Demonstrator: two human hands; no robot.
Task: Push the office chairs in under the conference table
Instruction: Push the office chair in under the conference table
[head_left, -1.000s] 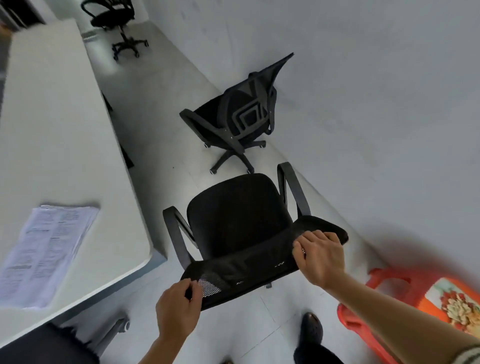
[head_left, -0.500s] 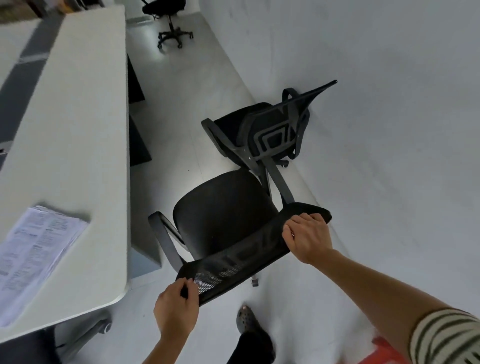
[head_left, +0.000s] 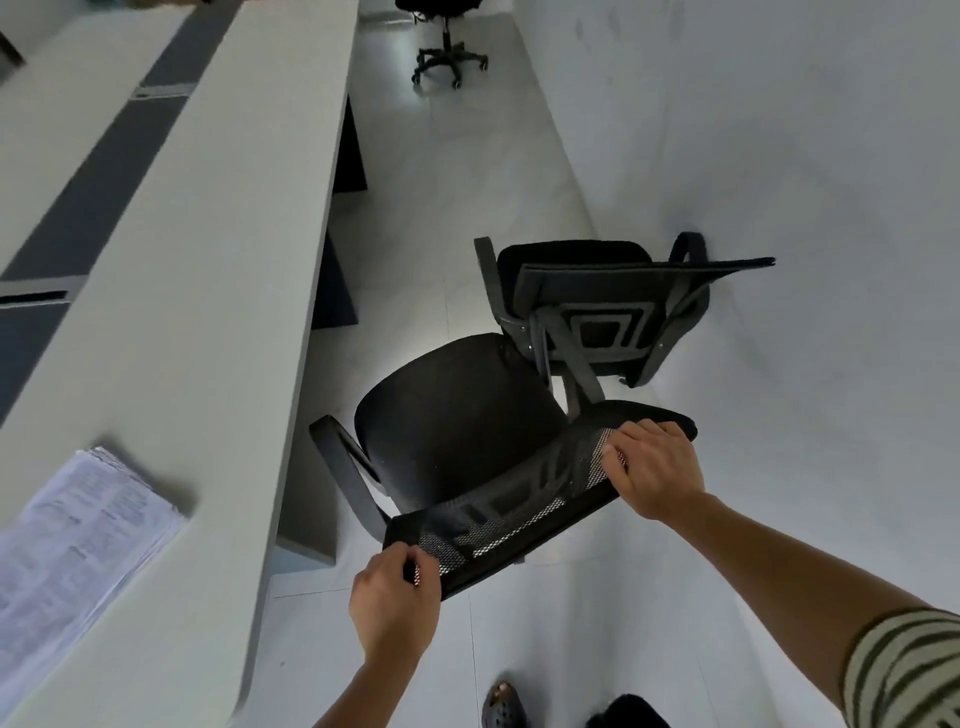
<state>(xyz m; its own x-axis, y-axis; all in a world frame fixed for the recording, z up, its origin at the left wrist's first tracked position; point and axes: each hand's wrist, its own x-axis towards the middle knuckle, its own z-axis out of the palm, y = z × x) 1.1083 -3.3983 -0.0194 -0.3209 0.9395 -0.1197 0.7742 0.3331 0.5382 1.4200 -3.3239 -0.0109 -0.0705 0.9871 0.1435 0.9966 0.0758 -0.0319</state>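
The long white conference table (head_left: 171, 291) runs from about seven o'clock up toward twelve, filling the left side of the view, with a grey strip along its middle. The pale tiled floor (head_left: 467, 171) lies between its edge and the white wall (head_left: 779, 130) on the right.

The nearest office chair (head_left: 457, 410) stands at the centre, out from the table — its left armrest close to the table's edge, its seat not yet under the top. Just past it at one o'clock a second chair (head_left: 613, 301) stands by the wall, its back toward the camera, its frame overlapping the first chair's seat in this view (whether they touch I cannot tell). A third chair (head_left: 449, 47) stands well apart at twelve o'clock.

Both hands grip the mesh backrest's top edge. The left hand (head_left: 392, 605) is closed around the backrest's left corner, fingers curled over the rim. The right hand (head_left: 657, 470) is clamped on the right end, fingers wrapped over the top.

A stack of printed papers (head_left: 78, 540) lies on the table at eight o'clock. A dark shoe (head_left: 503, 704) shows at six o'clock.
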